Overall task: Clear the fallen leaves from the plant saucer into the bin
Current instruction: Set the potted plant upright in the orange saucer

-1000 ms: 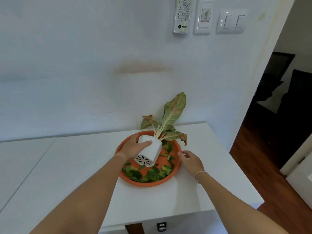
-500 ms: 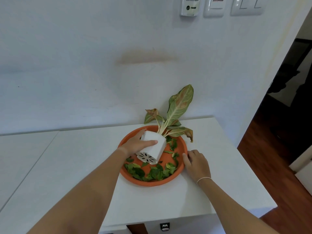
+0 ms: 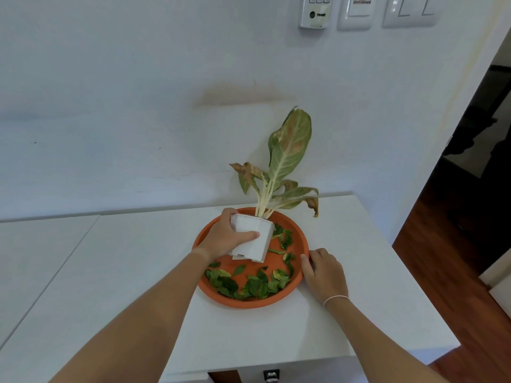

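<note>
An orange plant saucer (image 3: pixel 300 239) lies on the white table (image 3: pixel 138 272). Several green fallen leaves (image 3: pixel 249 284) lie in its near half and along its right side. My left hand (image 3: pixel 225 236) grips the white plant pot (image 3: pixel 255 239), which stands nearly upright over the saucer's middle, its plant (image 3: pixel 287 153) leaning toward the wall. My right hand (image 3: pixel 322 272) rests on the table with its fingers against the saucer's right rim. No bin is in view.
A white wall stands close behind the table, with a remote holder (image 3: pixel 315 12) and switches (image 3: pixel 409 11) high up. The table ends at the right, where a wooden floor (image 3: pixel 456 286) and a dark doorway (image 3: pixel 475 128) begin.
My left hand has turned the pot from a strong tilt, underside showing, to nearly upright. My right hand has come to rest against the saucer's right rim.
</note>
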The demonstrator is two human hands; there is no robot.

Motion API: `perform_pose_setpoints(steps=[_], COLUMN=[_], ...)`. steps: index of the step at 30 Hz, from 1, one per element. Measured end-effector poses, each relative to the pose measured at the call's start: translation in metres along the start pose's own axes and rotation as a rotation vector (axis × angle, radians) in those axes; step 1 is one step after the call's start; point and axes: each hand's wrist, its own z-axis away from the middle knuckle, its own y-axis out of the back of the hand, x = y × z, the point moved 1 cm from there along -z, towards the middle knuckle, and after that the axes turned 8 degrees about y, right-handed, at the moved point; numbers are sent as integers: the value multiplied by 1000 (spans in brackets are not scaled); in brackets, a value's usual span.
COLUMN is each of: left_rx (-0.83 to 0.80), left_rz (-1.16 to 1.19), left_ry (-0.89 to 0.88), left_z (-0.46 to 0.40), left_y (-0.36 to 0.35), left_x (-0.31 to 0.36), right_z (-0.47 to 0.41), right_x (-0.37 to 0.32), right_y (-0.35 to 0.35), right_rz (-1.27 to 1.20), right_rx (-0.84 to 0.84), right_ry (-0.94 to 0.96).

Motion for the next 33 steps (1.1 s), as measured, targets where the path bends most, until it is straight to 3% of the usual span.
perform_pose_setpoints(steps=[17, 33], left_rx=[206, 196], left_rz=[161, 173], left_ry=[-133, -151], left_z=[13, -3], left_y=[-6, -19], left_x=[-22, -35], right_z=[-1, -1], right_x=[1, 2], right_y=[-4, -4], right_rz=[-12, -12], right_rx=[20, 29], right_ry=[-7, -2])
